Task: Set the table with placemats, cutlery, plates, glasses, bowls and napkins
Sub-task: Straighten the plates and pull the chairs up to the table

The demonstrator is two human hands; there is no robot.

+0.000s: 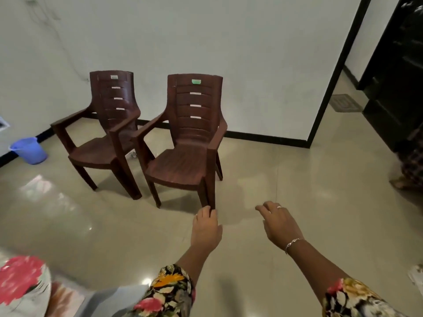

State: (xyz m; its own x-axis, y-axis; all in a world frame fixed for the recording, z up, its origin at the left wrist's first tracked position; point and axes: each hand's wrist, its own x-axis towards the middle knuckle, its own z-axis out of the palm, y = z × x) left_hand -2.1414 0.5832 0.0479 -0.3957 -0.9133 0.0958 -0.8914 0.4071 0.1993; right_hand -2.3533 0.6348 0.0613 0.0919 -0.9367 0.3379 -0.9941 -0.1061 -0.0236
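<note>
Both my hands reach forward over the beige tiled floor and hold nothing. My left hand (pixel 206 227) hangs with loosely curled fingers just in front of the nearer brown plastic chair (pixel 185 143). My right hand (pixel 280 223), with a ring and a bracelet, is spread palm down to the right of that chair. A flowered cloth or surface (pixel 20 284) shows blurred at the bottom left corner. No table, plates, cutlery or glasses are in view.
A second brown plastic chair (pixel 103 133) stands left of the first, both against the white wall. A blue bucket (pixel 29 149) sits at the far left. A dark doorway (pixel 393 76) opens at the right, with a person's patterned clothing (pixel 412 165) at the right edge.
</note>
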